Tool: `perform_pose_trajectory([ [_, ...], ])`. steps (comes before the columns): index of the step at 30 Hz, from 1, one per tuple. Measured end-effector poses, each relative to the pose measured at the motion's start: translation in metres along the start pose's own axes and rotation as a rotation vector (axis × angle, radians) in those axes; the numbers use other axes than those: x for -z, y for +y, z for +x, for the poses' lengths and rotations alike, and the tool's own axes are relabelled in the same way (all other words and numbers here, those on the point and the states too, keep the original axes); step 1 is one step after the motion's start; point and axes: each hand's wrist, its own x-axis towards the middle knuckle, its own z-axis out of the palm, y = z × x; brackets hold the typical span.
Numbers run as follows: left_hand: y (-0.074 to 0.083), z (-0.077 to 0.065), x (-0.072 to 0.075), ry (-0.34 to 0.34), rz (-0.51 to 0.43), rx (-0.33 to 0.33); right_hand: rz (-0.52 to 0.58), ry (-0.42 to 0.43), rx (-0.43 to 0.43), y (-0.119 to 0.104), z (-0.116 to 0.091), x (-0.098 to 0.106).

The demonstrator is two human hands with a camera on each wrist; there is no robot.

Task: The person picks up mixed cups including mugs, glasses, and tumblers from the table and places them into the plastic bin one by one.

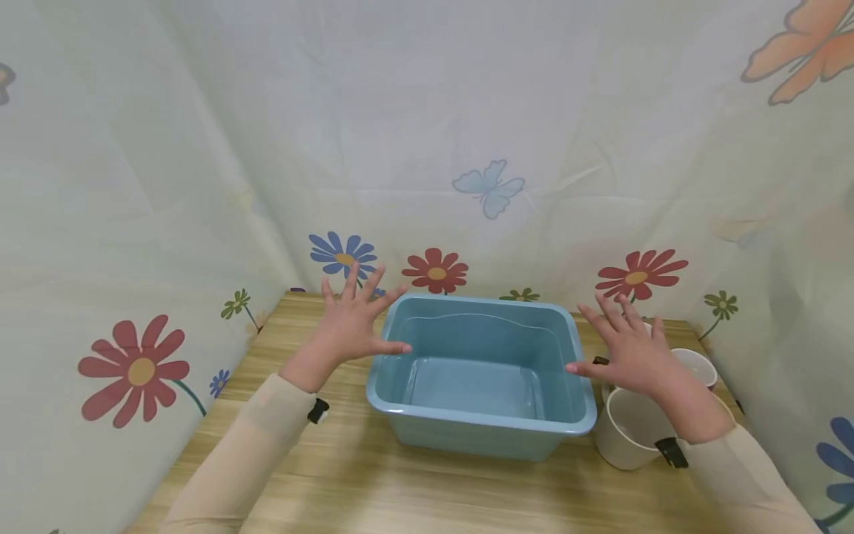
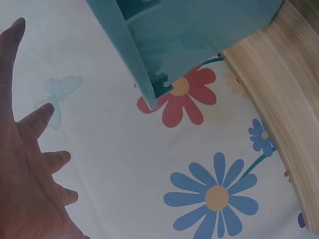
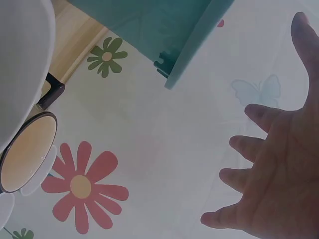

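Observation:
A light blue plastic basin (image 1: 480,426) stands on the wooden table, and nothing shows inside it. My left hand (image 1: 353,322) hovers above its left rim with fingers spread, holding nothing. In the left wrist view the left hand (image 2: 30,174) stays apart from the basin (image 2: 199,30). My right hand (image 1: 634,356) is spread in the air between the basin's right rim and several cups, partly covering them. The right wrist view has the right hand (image 3: 279,164) likewise apart from the basin (image 3: 149,30), with straight fingers.
To the basin's right stand a large white mug (image 1: 617,441), a smaller white cup (image 1: 697,363) and a dark-rimmed cup (image 3: 30,149) with a cream inside. The wooden table (image 1: 320,475) meets a flower-printed cloth backdrop (image 1: 373,148) at the back and sides.

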Motion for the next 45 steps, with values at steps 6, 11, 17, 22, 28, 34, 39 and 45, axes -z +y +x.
perform_pose_trajectory([
  [6,-0.001,-0.003,-0.003,0.016,-0.023,0.006,0.013,0.019,-0.003,0.003,-0.003,-0.005],
  [11,-0.002,-0.007,-0.006,0.031,-0.052,0.015,0.036,0.038,-0.013,0.005,-0.007,-0.008],
  [17,-0.002,-0.012,-0.010,0.050,-0.091,0.027,0.037,0.069,-0.018,0.007,-0.012,-0.014],
  [22,-0.002,-0.018,-0.013,0.057,-0.103,0.030,0.020,0.101,-0.015,0.008,-0.016,-0.018],
  [28,-0.002,-0.023,-0.018,0.075,-0.119,0.031,-0.020,0.152,0.003,0.009,-0.020,-0.024],
  [34,-0.001,-0.028,-0.021,0.123,-0.138,0.013,-0.010,0.216,0.027,0.010,-0.024,-0.029],
  [39,0.000,-0.031,-0.025,0.162,-0.175,0.022,0.013,0.238,0.032,0.010,-0.028,-0.034],
  [45,-0.002,-0.036,-0.035,0.199,-0.235,0.016,0.046,0.241,0.020,0.012,-0.033,-0.040],
])
